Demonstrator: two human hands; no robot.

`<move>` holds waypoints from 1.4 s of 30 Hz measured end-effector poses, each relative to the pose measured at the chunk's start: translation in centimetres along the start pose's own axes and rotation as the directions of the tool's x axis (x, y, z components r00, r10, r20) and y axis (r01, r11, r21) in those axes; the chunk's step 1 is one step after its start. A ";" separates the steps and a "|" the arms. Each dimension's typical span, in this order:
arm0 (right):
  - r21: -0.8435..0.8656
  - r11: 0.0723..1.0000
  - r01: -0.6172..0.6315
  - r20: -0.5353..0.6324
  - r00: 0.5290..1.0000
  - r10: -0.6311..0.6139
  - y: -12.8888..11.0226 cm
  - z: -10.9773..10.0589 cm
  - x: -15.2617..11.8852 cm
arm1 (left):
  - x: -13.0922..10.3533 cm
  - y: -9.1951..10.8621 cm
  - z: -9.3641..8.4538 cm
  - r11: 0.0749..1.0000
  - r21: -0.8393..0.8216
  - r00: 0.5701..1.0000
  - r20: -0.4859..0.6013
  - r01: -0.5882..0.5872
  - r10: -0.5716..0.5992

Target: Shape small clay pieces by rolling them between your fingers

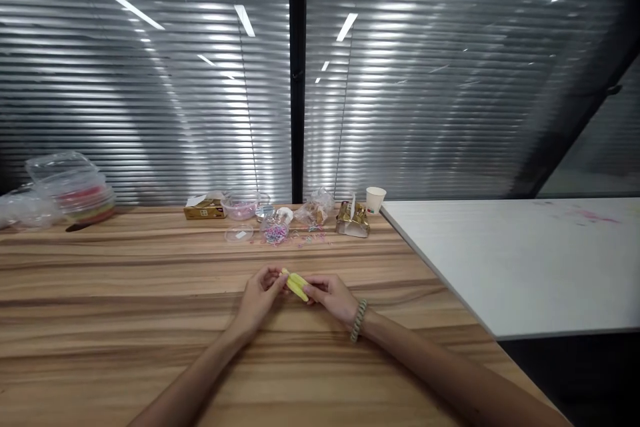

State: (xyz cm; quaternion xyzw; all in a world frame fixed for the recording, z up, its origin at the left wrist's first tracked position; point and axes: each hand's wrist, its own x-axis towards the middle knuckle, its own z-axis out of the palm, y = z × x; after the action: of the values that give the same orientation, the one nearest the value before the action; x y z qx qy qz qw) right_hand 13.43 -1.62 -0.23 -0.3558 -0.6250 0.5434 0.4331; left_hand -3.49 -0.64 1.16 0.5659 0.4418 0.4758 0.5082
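Two bare forearms are reaching in from the near edge across the wooden bench [125, 320], meeting in the middle of it. The left hand [260, 297] and the right hand [333, 297] are closing together on one small yellow piece [296, 285], each pinching an end with the fingertips, so the piece is sitting between them just above the wood. A braided bracelet [359, 320] is circling the right wrist. What the yellow piece is made of is too small to tell; it is looking like a short, flattish bundle or strip.

Well beyond the hands, along the far edge by the window blinds [150, 80], a cluster of small things is lying: a flat tan box [203, 209], a clear round tub [241, 205], a heap of tiny coloured loops [275, 233] with some scattered loose beside it, a crumpled clear bag [316, 208], a gold foil packet [353, 221] and a paper cup [375, 200]. At the far left, stacked clear containers [75, 190] are resting. A white tabletop [525, 260] is butting against the bench on the right.

As a judgement, the main risk is the piece slipping or springing out of such a light fingertip pinch, since each hand is gripping only an end; a pull that is uneven could let it snap free and skid across the smooth wood. The loose loops are lying unguarded too, and a sweeping forearm could scatter them further.
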 end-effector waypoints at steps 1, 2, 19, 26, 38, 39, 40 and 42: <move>0.018 1.000 -0.015 -0.005 1.000 0.015 0.0 0.0 0.0 | 0.0 0.1 0.0 1.000 -0.005 1.000 -0.002 0.010 -0.010; 0.041 0.999 -0.032 -0.026 0.999 0.033 0.1 0.0 0.0 | -0.1 0.2 0.0 1.000 -0.011 1.000 -0.004 0.019 -0.019; 0.097 0.994 -0.053 0.073 0.996 0.046 -1.0 0.4 -0.2 | -0.6 0.5 0.0 0.996 -0.032 0.985 0.153 0.080 -0.074; -0.099 0.995 -0.007 0.122 0.992 0.019 -0.8 0.4 -0.4 | -0.9 1.2 0.4 0.995 0.072 0.984 0.160 0.070 -0.081; -0.317 0.948 0.039 0.077 0.997 -0.015 -0.2 0.6 -0.1 | 1.4 -0.5 0.2 0.987 0.159 0.999 -0.035 0.004 0.002; -0.268 0.963 0.011 0.046 0.999 0.002 0.1 0.6 0.2 | 2.3 -0.7 0.3 0.975 0.221 0.997 -0.068 -0.025 0.041; -0.213 0.977 -0.009 0.019 1.000 0.013 0.5 0.7 0.4 | 3.3 -0.8 0.3 0.947 0.315 0.993 -0.075 -0.063 0.091; -0.101 0.994 -0.029 -0.023 0.999 0.027 0.9 0.7 0.7 | 5.5 -1.1 0.5 0.831 0.534 0.980 -0.023 -0.157 0.200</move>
State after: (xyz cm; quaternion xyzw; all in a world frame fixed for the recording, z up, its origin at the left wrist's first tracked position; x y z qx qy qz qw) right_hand 12.47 -1.10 -1.07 -0.3920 -0.6421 0.5132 0.4132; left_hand -2.15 4.78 0.49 0.7037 0.5203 0.4026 0.2686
